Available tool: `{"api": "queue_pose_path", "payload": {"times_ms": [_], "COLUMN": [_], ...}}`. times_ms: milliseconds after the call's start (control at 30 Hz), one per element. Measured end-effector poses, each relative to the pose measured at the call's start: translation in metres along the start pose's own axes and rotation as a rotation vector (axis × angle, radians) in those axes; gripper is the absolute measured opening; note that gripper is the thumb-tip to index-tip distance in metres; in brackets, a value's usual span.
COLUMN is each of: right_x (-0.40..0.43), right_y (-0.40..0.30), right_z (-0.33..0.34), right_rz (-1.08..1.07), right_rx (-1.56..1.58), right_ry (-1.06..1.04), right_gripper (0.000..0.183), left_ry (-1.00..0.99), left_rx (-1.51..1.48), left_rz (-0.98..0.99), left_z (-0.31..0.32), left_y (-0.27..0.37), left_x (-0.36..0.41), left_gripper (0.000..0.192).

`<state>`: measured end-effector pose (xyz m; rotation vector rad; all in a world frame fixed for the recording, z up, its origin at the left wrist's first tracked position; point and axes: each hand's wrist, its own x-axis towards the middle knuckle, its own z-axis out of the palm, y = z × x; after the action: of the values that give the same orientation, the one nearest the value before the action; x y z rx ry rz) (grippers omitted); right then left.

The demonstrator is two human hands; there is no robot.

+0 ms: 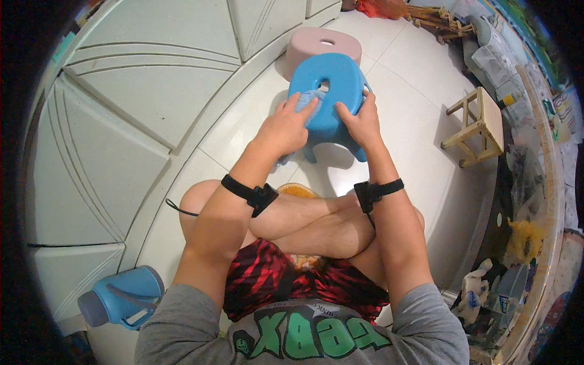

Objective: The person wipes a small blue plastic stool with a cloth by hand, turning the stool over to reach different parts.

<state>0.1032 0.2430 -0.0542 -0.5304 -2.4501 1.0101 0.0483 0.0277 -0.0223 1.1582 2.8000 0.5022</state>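
Observation:
A blue plastic stool [349, 75] stands on the floor before my crossed legs, its seat facing up with a slot in the middle. My left hand [287, 125] presses a light blue cloth [312, 96] on the left part of the seat, close to the slot. Part of the cloth hangs below that hand. My right hand [363, 118] grips the seat's right edge, thumb on top and the other fingers over the side. Directly behind it is a pink plastic stool [303, 43], partly hidden by the blue one.
Pale cabinet doors [150, 96] line the left side. At the right stands a small wooden stool [479, 127], near a cluttered shelf [529, 200]. A blue thermos jug [121, 296] is on the floor at lower left. Wooden pieces [438, 20] and a red bag [381, 8] lie far back.

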Motion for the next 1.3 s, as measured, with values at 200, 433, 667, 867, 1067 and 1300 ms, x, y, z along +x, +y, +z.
{"api": "queue_pose_path", "payload": {"times_ms": [200,433,667,867,1067,1300], "right_x": [-0.004,-0.004,-0.004,-0.004,-0.006,-0.004], "right_y": [-0.010,-0.015,-0.011,-0.012,-0.018,-0.013], "right_z": [-0.002,-0.003,0.000,-0.002,-0.005,-0.005], "right_rz": [0.030,0.012,-0.018,-0.059,-0.039,-0.161], "right_rx": [0.066,0.070,0.114,0.135,0.176,0.133], "right_ry": [-0.031,-0.058,-0.102,-0.123,-0.179,-0.222], "right_gripper": [0.097,0.097,0.098,0.099,0.100,0.103], "left_ry": [0.006,0.024,0.073,0.057,0.091,0.134], "left_rx": [-0.020,-0.022,-0.011,-0.025,-0.029,-0.058], "left_rz": [-0.005,-0.052,-0.100,-0.123,-0.182,-0.216], "left_z": [0.000,0.002,0.008,0.005,0.004,0.002], "left_y": [-0.011,-0.018,-0.025,-0.029,-0.032,-0.041], "left_x": [0.001,0.005,0.008,0.010,0.011,0.015], "left_gripper": [0.076,0.076,0.077,0.075,0.076,0.077]}}
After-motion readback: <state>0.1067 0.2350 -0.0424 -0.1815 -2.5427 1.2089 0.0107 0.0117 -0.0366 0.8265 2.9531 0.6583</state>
